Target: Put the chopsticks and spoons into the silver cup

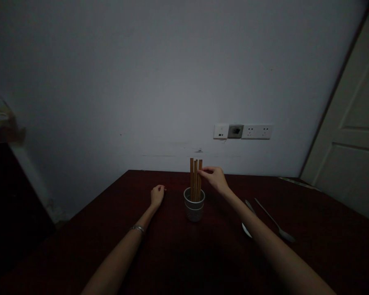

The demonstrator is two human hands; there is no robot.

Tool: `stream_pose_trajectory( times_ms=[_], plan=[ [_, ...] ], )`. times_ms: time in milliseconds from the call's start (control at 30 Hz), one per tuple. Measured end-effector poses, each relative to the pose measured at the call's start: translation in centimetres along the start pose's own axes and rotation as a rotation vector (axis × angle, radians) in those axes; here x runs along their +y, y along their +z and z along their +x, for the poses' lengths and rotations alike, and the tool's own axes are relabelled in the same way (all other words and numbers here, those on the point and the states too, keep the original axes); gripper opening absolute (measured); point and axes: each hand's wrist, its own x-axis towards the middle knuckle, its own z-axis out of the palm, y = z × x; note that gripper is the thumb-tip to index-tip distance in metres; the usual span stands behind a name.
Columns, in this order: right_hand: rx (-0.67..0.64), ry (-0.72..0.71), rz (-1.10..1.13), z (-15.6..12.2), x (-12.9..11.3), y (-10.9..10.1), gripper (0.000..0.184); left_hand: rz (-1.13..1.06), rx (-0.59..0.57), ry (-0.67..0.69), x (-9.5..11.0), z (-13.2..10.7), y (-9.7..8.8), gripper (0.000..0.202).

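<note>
A grey metal cup (pixel 194 211) stands upright on the dark red table, with several brown wooden chopsticks (pixel 192 176) standing in it. My right hand (pixel 214 177) reaches in from the right and pinches the upper part of a chopstick at the right side of the bunch, between thumb and fingertips. The lower ends of the chopsticks are hidden inside the cup. Left of the cup, my left hand (pixel 158 195) rests on the tabletop with its fingers curled in; nothing shows in it. A bracelet (pixel 138 228) circles the left wrist.
Right of the cup lie a long-handled spoon (pixel 275 221) and a second utensil (pixel 250 206), partly behind my right forearm, near a white object (pixel 246 230). The table (pixel 172 254) meets a pale wall with sockets (pixel 242 131). A door (pixel 353 135) stands at right.
</note>
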Motion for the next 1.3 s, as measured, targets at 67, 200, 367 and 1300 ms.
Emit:
stream_pose_trajectory(
  times_ms=[67,200,367,1300],
  plan=[
    [-0.006,-0.003,0.006,0.02,0.15,0.06,0.028,0.001,-0.002,0.011,-0.17,0.09,0.09,0.028],
    [0.008,-0.01,-0.004,0.14,0.33,0.07,0.028,0.005,0.0,0.025,-0.4,0.19,0.22,0.028],
    [0.009,-0.008,-0.009,0.18,0.22,0.05,0.027,0.0,-0.005,0.011,-0.25,0.1,0.17,0.027],
    [-0.024,0.034,0.037,0.5,0.92,0.27,0.021,0.029,-0.01,0.008,0.16,-0.15,-0.05,0.027]
  ],
)
